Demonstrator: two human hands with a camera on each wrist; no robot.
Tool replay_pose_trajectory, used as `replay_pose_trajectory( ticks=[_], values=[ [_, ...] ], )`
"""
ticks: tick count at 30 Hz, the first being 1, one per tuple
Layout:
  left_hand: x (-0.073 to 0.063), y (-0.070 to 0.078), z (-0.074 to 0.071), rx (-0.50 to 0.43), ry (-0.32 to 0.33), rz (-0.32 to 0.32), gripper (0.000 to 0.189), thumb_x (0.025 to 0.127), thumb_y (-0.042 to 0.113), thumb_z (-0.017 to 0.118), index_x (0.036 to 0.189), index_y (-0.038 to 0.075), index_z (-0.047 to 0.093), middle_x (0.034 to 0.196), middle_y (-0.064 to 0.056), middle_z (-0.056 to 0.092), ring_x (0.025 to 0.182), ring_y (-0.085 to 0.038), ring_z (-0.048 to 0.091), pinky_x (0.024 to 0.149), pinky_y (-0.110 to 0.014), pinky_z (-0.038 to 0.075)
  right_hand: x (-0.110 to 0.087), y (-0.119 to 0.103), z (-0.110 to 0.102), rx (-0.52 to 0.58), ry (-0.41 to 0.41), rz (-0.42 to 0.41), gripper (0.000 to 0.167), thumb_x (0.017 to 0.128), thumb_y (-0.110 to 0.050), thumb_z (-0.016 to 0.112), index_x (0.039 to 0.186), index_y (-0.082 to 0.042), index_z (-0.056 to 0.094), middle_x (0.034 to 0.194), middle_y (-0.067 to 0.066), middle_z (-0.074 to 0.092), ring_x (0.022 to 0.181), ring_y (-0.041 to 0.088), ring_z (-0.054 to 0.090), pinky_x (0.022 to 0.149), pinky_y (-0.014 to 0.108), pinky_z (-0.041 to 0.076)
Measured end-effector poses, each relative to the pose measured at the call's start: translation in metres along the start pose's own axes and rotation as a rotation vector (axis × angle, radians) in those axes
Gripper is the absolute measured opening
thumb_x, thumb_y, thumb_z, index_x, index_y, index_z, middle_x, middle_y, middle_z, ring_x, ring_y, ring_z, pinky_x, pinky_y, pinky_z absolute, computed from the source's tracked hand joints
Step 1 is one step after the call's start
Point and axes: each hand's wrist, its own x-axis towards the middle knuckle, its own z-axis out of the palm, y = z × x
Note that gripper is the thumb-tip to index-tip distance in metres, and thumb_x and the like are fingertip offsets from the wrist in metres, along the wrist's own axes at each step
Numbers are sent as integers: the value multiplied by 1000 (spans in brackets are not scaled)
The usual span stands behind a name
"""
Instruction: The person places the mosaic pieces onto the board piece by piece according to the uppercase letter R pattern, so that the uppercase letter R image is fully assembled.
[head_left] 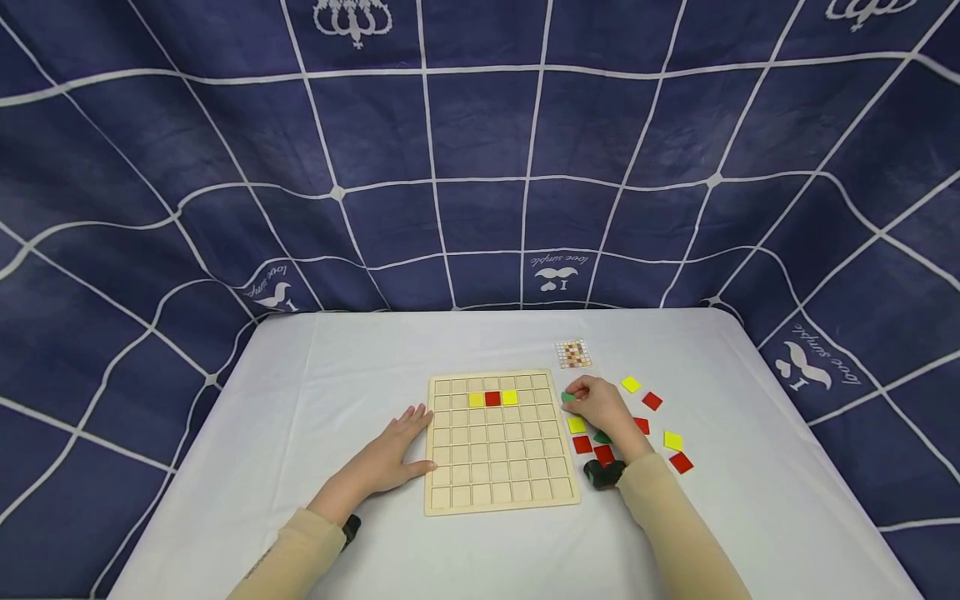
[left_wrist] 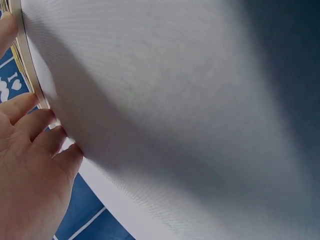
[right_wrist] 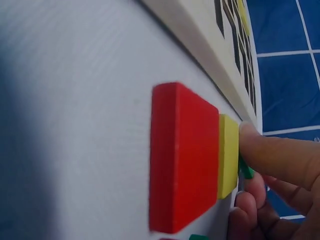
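A wooden grid board point(head_left: 502, 505) lies on the white table. In one of its upper rows sit a yellow tile point(head_left: 476, 400), a red tile point(head_left: 492, 398) and another yellow tile point(head_left: 510, 397), side by side. My left hand point(head_left: 386, 458) rests against the board's left edge, fingers extended and thumb apart. Just off the board's right side, my right hand point(head_left: 600, 404) pinches a green tile point(right_wrist: 245, 168) between thumb and fingers. Close by the right hand lie a loose yellow tile point(head_left: 576, 425) and a red tile point(right_wrist: 187, 160).
A small patterned card point(head_left: 573, 353) lies beyond the board's upper right corner. Several loose red, yellow and green tiles are scattered right of the board, such as a yellow tile point(head_left: 672, 440) beside the right forearm. A blue checked curtain point(head_left: 480, 150) hangs behind the table.
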Motion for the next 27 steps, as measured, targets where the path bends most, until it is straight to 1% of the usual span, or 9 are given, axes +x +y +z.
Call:
replay_pose_trajectory(
  ticks=[6, 10, 14, 18, 21, 24, 27],
  values=[
    [0, 1, -1, -1, -2, 0, 83, 87, 37, 74, 152, 5, 35, 162, -13, 26, 152, -31, 18, 124, -49, 20, -3, 1, 1, -4, -4, -33, 17, 85, -16, 77, 97, -9, 66, 84, 5, 59, 77, 20, 53, 66, 23, 44],
    [0, 2, -2, 10, -10, -6, 83, 87, 38, 74, 153, 5, 35, 162, -13, 26, 152, -30, 19, 124, -48, 20, -5, 4, 0, 17, 22, -53, 14, 87, -16, 75, 95, -8, 68, 83, 5, 62, 75, 19, 55, 65, 22, 44],
    [-1, 2, -3, 11, -14, -7, 83, 87, 38, 74, 153, 5, 35, 162, -13, 25, 152, -30, 19, 124, -48, 20, -5, 7, -2, 68, 56, -65, 16, 88, -18, 75, 98, -7, 69, 88, 6, 65, 77, 19, 56, 67, 21, 45],
    [-1, 2, -2, 3, -17, -12, 83, 88, 38, 73, 153, 5, 34, 163, -12, 24, 153, -29, 17, 125, -48, 19, -3, 8, -3, 161, 54, -62, 19, 90, -22, 73, 104, -9, 72, 95, 8, 69, 81, 19, 57, 68, 22, 46],
    [-1, 1, -3, -6, -10, -7, 83, 88, 37, 73, 153, 5, 34, 163, -12, 24, 153, -30, 17, 125, -48, 19, -3, 4, -1, 235, 48, -54, 23, 91, -25, 71, 109, -11, 73, 105, 9, 72, 88, 20, 58, 72, 22, 47],
    [-1, 1, -2, -13, -6, -3, 83, 87, 38, 73, 152, 5, 35, 162, -13, 25, 152, -30, 18, 125, -48, 19, -3, -2, 3, 281, 43, -59, 26, 91, -25, 70, 112, -11, 74, 116, 10, 70, 94, 20, 59, 76, 22, 49],
    [-1, 0, -2, -19, -5, -2, 83, 87, 39, 73, 152, 5, 35, 162, -12, 25, 152, -30, 18, 125, -48, 19, -4, -8, 6, 315, 35, -76, 27, 90, -22, 70, 114, -11, 74, 117, 12, 68, 92, 19, 62, 75, 21, 52]
  ],
)
